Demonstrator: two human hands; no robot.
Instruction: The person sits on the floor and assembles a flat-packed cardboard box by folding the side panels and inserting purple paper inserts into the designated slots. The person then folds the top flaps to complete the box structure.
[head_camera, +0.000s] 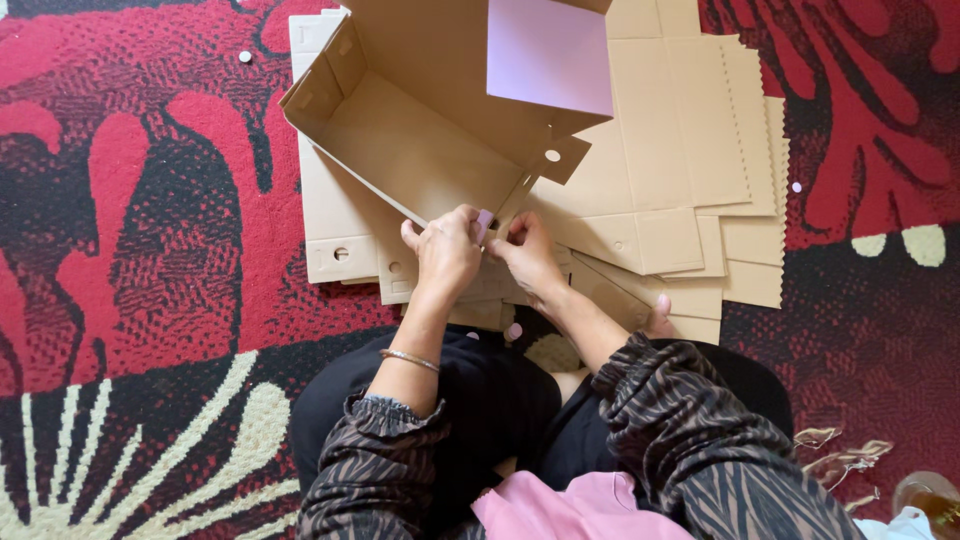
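Head view: half-folded cardboard box (420, 150) pinched at near corner by left hand (447, 250) & right hand (527, 255), fingers closed on flap edge; judged light, stiff, creasable (best held near folds).

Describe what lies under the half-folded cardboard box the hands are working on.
Under the box lies a stack of flat cardboard sheets on the red carpet. The box and hands hide the stack's middle.
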